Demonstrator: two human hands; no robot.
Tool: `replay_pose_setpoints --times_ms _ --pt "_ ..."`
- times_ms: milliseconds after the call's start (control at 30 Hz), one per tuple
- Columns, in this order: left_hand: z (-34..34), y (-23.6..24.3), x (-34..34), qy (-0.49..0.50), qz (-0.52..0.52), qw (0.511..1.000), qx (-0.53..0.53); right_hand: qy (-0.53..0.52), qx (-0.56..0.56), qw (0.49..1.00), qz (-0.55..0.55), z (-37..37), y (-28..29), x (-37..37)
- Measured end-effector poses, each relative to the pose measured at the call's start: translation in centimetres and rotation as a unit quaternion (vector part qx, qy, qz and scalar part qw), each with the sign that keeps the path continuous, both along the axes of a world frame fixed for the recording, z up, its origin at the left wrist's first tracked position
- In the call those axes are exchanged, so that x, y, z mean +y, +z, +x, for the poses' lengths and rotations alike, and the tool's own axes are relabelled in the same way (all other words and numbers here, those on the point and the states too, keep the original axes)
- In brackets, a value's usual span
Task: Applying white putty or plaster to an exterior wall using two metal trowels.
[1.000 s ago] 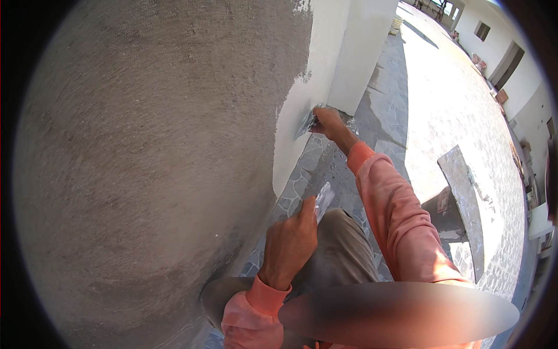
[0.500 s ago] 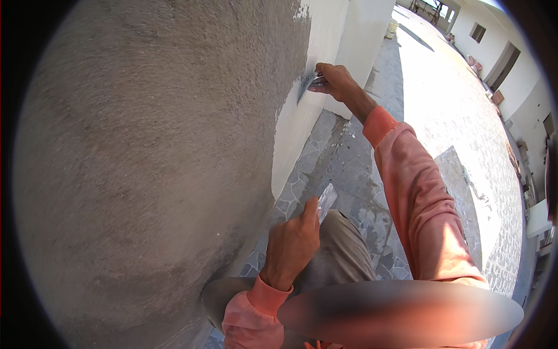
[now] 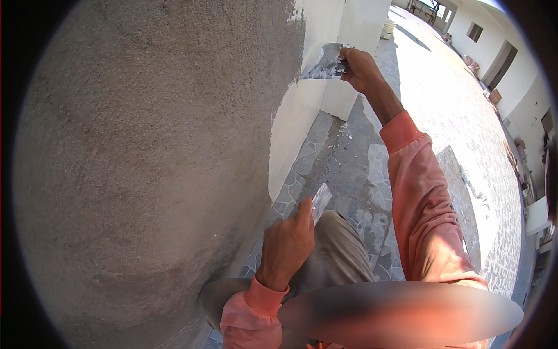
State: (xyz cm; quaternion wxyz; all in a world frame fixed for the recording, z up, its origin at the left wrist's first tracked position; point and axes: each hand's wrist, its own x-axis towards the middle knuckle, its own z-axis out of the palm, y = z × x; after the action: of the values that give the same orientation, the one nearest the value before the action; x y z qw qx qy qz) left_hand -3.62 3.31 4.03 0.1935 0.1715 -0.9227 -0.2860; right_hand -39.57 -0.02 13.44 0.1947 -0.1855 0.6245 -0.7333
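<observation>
My right hand (image 3: 363, 70), at the end of an outstretched pink sleeve, grips a wide metal putty blade (image 3: 322, 64) smeared with white material, held at the white coated strip (image 3: 290, 134) of the wall. Rough grey plaster (image 3: 145, 145) covers the rest of the wall to my left. My left hand (image 3: 288, 247), low in the middle, is closed on a second, smaller putty blade (image 3: 321, 200) with white residue on it, held above my bent knee.
A white wall corner (image 3: 359, 23) stands just beyond. The stone-patterned paving (image 3: 343, 186) has scattered debris and a long grey board (image 3: 459, 180) on the right. A pale bucket (image 3: 387, 29) stands farther back, near white walls with doorways (image 3: 500, 64).
My right hand and its blade have moved up and away along the white strip, and the blade is now turned more toward the camera. My left hand stays nearly in place.
</observation>
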Motion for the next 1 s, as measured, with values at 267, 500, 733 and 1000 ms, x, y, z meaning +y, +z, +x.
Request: replay_pose_setpoints --times_ms 267,500,733,1000 --pt "0.1 -0.6 -0.3 0.005 -0.018 1.000 -0.001 -0.031 -0.111 0.978 0.173 0.6 -19.1 0.3" --pt "-0.6 -1.0 -0.3 0.009 -0.011 1.000 -0.010 0.025 -0.110 0.976 0.185 0.2 -31.9 -0.6" --pt "-0.1 -1.1 -0.9 0.022 -0.007 0.999 -0.029 0.085 -0.042 0.981 0.171 2.3 -34.1 -2.7" --pt "-0.2 -1.1 -0.9 0.017 -0.005 0.999 -0.028 0.048 -0.170 0.971 0.161 1.9 -25.8 -5.1"
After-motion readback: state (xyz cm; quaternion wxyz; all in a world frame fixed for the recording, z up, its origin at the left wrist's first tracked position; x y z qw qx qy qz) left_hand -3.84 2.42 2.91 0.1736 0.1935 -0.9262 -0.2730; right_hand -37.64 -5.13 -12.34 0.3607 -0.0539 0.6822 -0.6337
